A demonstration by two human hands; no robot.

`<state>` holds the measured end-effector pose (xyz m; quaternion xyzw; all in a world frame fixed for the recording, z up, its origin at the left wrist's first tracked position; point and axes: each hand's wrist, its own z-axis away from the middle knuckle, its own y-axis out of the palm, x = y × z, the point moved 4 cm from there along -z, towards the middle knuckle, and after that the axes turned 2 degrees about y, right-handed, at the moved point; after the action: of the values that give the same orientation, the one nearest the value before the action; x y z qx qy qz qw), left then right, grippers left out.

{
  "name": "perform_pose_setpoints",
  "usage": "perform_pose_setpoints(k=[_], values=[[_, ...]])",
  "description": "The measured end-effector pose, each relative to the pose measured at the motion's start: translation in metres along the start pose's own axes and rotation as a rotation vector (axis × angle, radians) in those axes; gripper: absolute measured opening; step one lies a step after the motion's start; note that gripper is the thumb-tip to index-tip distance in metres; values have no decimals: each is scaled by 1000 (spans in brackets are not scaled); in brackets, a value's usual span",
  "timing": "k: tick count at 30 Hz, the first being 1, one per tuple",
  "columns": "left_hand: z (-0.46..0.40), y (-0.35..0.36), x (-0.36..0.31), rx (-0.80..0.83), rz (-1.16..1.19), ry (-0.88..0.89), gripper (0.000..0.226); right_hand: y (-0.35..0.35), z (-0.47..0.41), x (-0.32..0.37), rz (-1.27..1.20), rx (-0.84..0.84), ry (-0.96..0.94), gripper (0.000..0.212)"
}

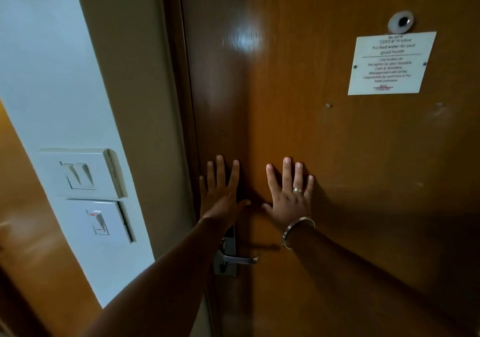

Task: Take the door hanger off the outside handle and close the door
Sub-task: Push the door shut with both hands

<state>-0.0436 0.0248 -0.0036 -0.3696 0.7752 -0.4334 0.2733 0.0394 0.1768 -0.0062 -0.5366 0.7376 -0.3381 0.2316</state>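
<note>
The brown wooden door [337,154] fills the view and sits flush against its frame [181,102]. My left hand [220,193] lies flat on it near the latch edge, fingers spread. My right hand [289,196], with a ring and a metal bangle, presses flat beside it. Both hands hold nothing. Below my left wrist is the inside silver lever handle [240,259] on its lock plate [226,258]. No door hanger is in view, and the outside handle is hidden behind the door.
A white notice plate [391,63] and a peephole [401,22] sit high on the door's right. On the white wall strip to the left are two switch plates [80,173] [100,222]. A wooden panel [31,232] stands at far left.
</note>
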Motion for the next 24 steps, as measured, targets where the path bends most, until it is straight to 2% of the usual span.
perform_pose_setpoints(k=[6, 16, 21, 24], values=[[-15, 14, 7, -41, -4, 48, 121, 20, -11, -5, 96, -62, -9, 125], [-31, 31, 10, -100, -18, 76, 132, 41, -19, -14, 92, -138, -28, 128], [-24, 20, 10, -104, 20, 101, 117, 26, -14, -7, 134, -109, 0, 116], [-18, 4, 4, -173, -27, 154, 105, 8, -14, -3, 147, -147, -39, 105]])
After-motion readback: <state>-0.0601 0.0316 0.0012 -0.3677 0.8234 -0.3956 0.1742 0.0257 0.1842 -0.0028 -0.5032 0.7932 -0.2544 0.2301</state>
